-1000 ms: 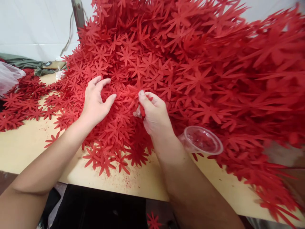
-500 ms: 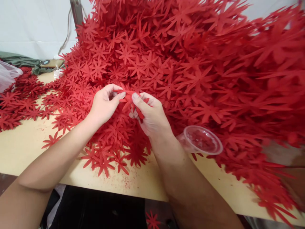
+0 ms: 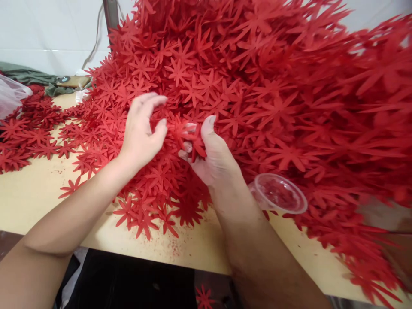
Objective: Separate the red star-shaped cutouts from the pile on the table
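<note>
My left hand (image 3: 141, 128) is raised over the heap of red star-shaped flower pieces (image 3: 180, 73), its fingers apart and blurred, with nothing seen between them. To its right, my right hand (image 3: 215, 154) holds a red piece (image 3: 197, 143) in its curled lower fingers, while its thumb is lifted away. A small pale, shiny spot shows at that piece; what it is I cannot make out. Red petals lie between the two hands, some blurred into the heap behind. A clear plastic cup (image 3: 280, 193) leans beside my right forearm, with red bits inside.
The heap spreads over the pale tabletop (image 3: 199, 249) and to its right edge. A smaller pile of red pieces (image 3: 28, 133) lies at the left, near a plastic bag (image 3: 13, 96) and green cloth (image 3: 25, 77). One red piece (image 3: 204, 297) lies below the table edge.
My left hand has let go of the red piece and opened, moving up and slightly left. My right thumb has lifted off, and my right hand has shifted a little right.
</note>
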A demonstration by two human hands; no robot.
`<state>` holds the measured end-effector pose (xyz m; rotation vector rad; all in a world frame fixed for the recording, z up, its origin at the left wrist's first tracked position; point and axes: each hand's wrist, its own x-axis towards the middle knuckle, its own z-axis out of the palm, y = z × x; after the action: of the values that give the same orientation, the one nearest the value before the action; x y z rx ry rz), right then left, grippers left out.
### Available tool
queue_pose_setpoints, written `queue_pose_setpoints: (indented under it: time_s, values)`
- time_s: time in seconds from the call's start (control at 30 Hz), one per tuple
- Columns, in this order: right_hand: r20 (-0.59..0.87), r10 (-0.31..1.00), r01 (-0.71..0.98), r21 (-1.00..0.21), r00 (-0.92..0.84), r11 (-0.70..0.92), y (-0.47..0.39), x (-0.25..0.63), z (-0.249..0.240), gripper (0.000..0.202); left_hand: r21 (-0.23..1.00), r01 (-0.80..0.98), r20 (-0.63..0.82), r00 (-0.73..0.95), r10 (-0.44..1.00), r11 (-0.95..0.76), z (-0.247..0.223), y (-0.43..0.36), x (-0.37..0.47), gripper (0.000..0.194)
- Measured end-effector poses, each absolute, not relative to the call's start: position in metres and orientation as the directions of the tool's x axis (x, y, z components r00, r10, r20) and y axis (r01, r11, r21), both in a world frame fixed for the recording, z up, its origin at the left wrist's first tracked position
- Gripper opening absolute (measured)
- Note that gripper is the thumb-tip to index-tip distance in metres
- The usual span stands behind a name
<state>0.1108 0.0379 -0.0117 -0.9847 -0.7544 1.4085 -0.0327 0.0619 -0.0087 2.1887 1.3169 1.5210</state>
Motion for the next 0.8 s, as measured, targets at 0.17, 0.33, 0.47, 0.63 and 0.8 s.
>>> queue_pose_setpoints:
  time_s: [0.17,0.33,0.47,0.63,0.8]
  values:
    - [-0.047,0.998,-0.415,-0.909,0.051,-0.021,0.042,0.110,-0.019,0.054,0.478,0.574,0.574,0.369,0.731,-0.665,-0.002,0.028,-0.009,0.042]
    - [0.124,0.992,-0.266,-0.957,-0.024,0.113,0.041,0.110,-0.021,0.067,0.556,0.551,0.512,0.363,0.779,-0.622,-0.012,0.030,-0.005,0.029]
    - [0.073,0.984,-0.320,-0.947,-0.164,0.017,0.036,0.109,-0.017,0.058,0.855,0.280,0.405,0.168,0.899,-0.437,-0.017,0.046,-0.010,0.013]
    - [0.075,0.990,-0.413,-0.910,-0.120,0.019,0.034,0.107,-0.026,0.042,0.977,0.033,0.210,0.065,0.976,-0.213,-0.012,0.053,-0.013,0.013]
    - [0.139,0.990,-0.414,-0.901,0.008,0.130,0.034,0.104,-0.028,0.038,0.975,0.014,0.217,0.158,0.963,-0.222,-0.012,0.050,-0.011,0.014]
